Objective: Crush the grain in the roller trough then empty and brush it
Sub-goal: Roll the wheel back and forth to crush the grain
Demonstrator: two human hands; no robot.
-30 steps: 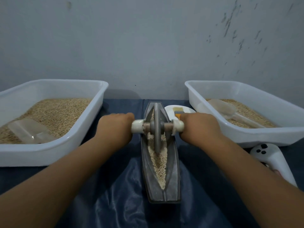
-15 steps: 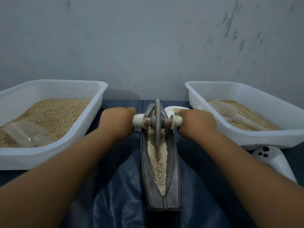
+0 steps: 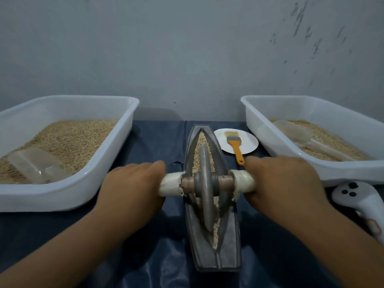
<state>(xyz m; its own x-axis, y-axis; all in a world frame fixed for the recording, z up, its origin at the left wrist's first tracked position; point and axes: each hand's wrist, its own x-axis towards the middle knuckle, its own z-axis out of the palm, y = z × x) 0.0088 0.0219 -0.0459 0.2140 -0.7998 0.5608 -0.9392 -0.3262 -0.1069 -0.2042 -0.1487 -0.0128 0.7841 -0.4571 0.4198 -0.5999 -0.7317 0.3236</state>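
Both hands, left hand (image 3: 133, 183) and right hand (image 3: 284, 179), have a tight grip on the roller (image 3: 204, 183) handles, wheel sitting in the trough (image 3: 228, 235) mid-worktop, so leaning sideways probably, hard to tell, flicks grain (image 3: 202, 140) over the edge.

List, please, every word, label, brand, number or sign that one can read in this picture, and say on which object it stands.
None: no readable text shows anywhere.
White controller: only three dark buttons and a reddish mark too blurred to read.
Brush, roller wheel, trough, both white tubs: no lettering visible.
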